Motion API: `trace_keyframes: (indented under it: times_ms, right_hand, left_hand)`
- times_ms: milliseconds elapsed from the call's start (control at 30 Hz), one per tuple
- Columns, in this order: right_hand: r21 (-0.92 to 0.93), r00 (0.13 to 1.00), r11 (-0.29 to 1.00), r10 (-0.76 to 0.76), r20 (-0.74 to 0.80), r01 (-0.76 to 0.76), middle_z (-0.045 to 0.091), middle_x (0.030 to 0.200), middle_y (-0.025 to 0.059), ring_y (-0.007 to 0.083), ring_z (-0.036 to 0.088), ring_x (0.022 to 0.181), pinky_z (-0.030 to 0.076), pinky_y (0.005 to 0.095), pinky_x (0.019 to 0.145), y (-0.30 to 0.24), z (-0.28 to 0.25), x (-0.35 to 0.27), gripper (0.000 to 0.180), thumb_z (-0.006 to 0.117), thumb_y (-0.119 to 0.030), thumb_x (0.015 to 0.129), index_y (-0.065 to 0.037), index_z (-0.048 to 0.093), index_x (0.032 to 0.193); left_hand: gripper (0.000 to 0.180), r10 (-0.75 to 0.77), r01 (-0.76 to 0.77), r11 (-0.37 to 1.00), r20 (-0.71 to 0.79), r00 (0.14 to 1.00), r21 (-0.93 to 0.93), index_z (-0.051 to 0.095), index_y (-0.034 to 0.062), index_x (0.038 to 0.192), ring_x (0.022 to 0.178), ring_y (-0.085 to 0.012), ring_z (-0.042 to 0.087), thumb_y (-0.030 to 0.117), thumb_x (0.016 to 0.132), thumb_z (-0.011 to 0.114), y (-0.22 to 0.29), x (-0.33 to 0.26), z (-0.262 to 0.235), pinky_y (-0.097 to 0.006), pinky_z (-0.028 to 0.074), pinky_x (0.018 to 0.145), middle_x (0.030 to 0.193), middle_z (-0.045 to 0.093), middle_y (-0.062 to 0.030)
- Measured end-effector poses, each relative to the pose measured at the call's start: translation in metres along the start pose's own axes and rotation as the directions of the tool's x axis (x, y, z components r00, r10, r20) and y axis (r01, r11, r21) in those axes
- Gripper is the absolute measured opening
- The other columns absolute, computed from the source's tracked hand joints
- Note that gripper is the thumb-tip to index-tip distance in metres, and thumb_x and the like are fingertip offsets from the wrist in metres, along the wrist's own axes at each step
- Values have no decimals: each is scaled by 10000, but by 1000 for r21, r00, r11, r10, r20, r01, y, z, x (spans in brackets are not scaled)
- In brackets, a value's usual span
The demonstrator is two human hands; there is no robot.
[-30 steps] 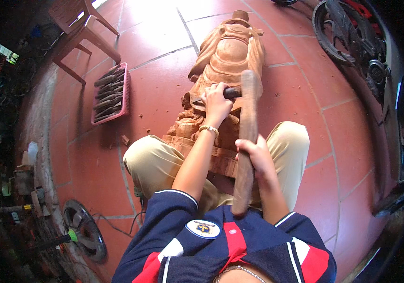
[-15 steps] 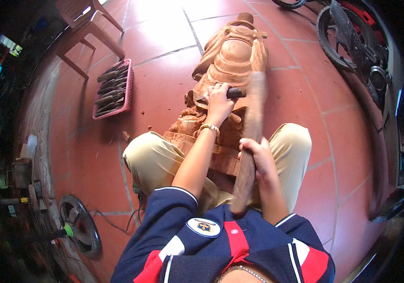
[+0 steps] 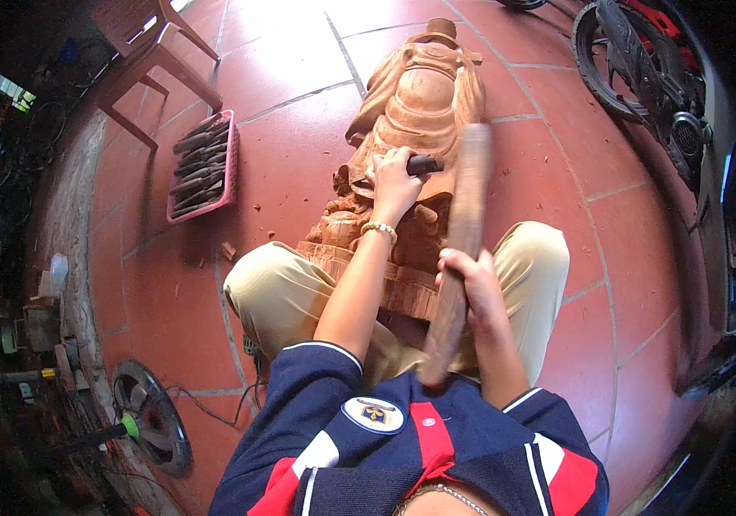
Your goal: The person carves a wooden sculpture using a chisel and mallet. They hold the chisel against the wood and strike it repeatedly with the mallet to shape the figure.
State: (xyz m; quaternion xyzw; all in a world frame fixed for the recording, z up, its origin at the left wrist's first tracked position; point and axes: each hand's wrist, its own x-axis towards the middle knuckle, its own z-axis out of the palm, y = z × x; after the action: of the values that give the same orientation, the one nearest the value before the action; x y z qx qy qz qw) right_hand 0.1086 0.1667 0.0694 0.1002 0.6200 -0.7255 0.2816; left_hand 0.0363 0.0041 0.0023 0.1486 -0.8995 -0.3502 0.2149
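A carved reddish-brown wooden statue of a robed, round-bellied figure lies on the floor, its lower end between my knees. My left hand is closed around a chisel, whose dark handle sticks out to the right of my fist. The chisel's blade is mostly hidden at the statue's left side, so I cannot tell exactly where its edge sits. In my right hand is a long wooden mallet, gripped around its middle. Its far end is blurred and rises beside the chisel handle, with a small gap between them.
A pink basket full of dark-handled tools stands at the left, near a brown plastic chair. A black wheel-like disc and a cord lie at lower left. A motorcycle stands at upper right. Wood chips dot the tiled floor.
The mallet's far end has swung slightly to the right, away from the chisel handle. My left hand keeps its grip at nearly the same spot on the statue.
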Motion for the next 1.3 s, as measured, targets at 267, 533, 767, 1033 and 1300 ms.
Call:
trace_keyframes:
  times_ms: [267,533,767,1033,1300]
  right_hand:
    - [116,996,990,-81,-25,83,516,643,52,133,524,499,442,247,460,3,2,3,236,580,-171,728,-8,449,838]
    - [-141,986,980,-122,112,138,539,749,97,149,529,563,448,263,517,14,-6,14,367,616,-153,676,22,451,953]
    - [62,998,996,57,2,-57,509,635,55,148,517,489,448,259,463,5,3,12,242,581,-154,716,-15,437,852]
    - [3,998,999,34,50,-34,512,626,61,150,522,499,454,269,478,7,-2,16,256,575,-148,700,-12,434,864]
    - [100,999,994,48,10,-49,512,654,69,152,519,507,448,277,466,2,4,13,278,592,-170,700,-12,431,863]
  left_hand:
    - [325,-25,25,1000,43,999,15,592,102,855,901,-276,464,207,574,718,-2,0,1,-411,314,799,861,574,-74]
    - [342,-27,23,995,39,999,101,601,113,839,890,-273,480,249,555,734,-8,1,7,-415,325,764,844,585,-59]
    - [325,-24,19,999,103,994,51,604,118,859,910,-271,474,206,568,718,-3,1,1,-414,290,803,864,578,-68]
    - [312,-32,17,994,139,990,108,598,125,856,918,-256,473,198,572,705,-6,0,7,-414,289,799,877,576,-60]
    - [291,-19,10,998,129,991,69,597,127,841,891,-258,476,231,587,697,0,6,1,-401,287,785,859,575,-54]
